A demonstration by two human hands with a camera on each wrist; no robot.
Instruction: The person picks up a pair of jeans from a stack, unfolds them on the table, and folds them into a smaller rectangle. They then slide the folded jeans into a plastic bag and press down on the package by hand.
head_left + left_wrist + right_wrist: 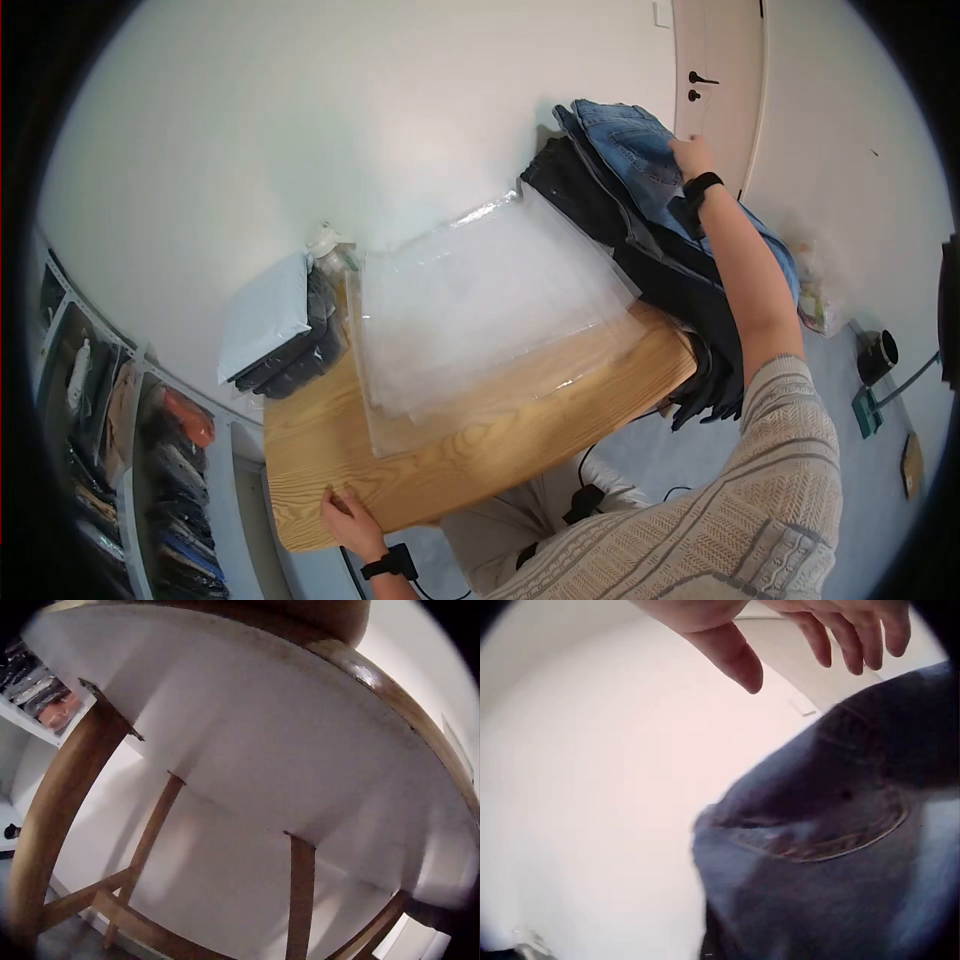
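My right hand [692, 157] reaches to the upper end of the blue jeans [628, 140], at the back right of the table. In the right wrist view its thumb [739, 664] and fingers stand apart above the denim [802, 892], gripping nothing. Beneath the blue pair lie black jeans [570, 185], their legs hanging over the table's right end. At the front left corner of the wooden table [310, 490], my left hand [352, 525] rests on the edge with loosely bent fingers. Clear plastic bags [480, 300] lie flat in a stack between the hands.
Packed garments under a pale blue mailer bag [268, 300] sit at the table's back left, beside a spray bottle [330, 245]. Shelves with bagged clothes [170, 480] stand at the left. The left wrist view shows the table's underside [240, 712] and wooden legs [300, 900].
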